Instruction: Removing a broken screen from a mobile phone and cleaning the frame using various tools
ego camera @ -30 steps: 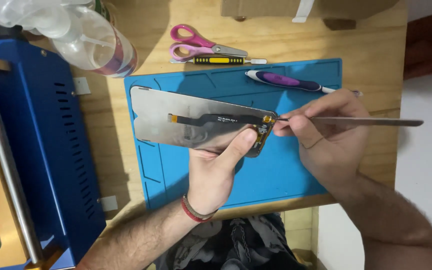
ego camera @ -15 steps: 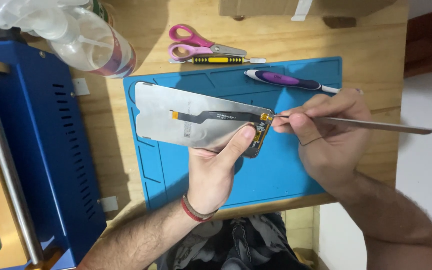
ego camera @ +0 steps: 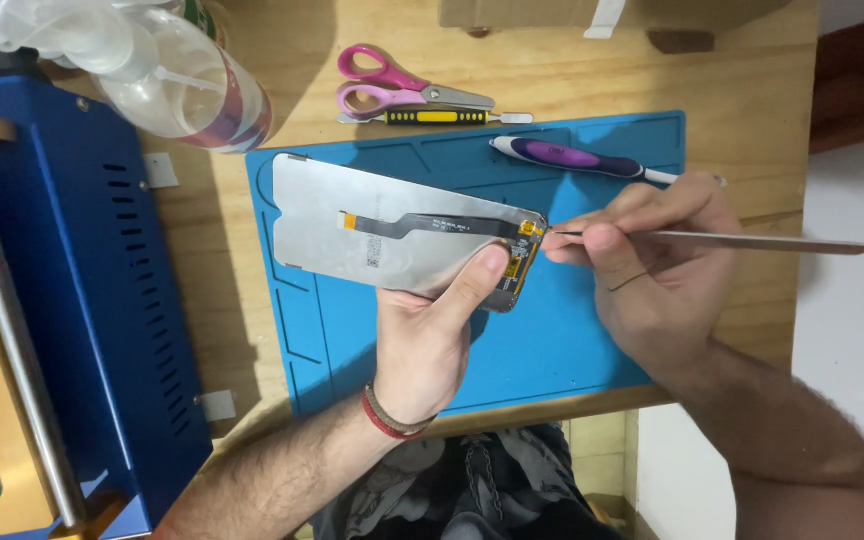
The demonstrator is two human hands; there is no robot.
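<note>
My left hand (ego camera: 432, 335) grips a silver phone screen panel (ego camera: 392, 235) from below, back side up, thumb pressed near its right end. A black flex cable (ego camera: 432, 224) with orange ends runs along the panel's back. My right hand (ego camera: 652, 265) pinches a thin metal tool (ego camera: 752, 241), whose fine tip touches the orange connector at the panel's right edge (ego camera: 530, 230). Both hands hover over a blue work mat (ego camera: 552, 350).
Pink scissors (ego camera: 392, 85), a yellow-black small tool (ego camera: 442, 118) and a purple-white tool (ego camera: 572, 158) lie at the mat's far edge. A clear plastic bottle (ego camera: 182, 85) lies at top left. A blue machine (ego camera: 72, 300) fills the left side. Wooden table (ego camera: 732, 80) ends at right.
The panel and both hands have shifted slightly; the metal tool's tip stays at the orange connector on the panel's right end.
</note>
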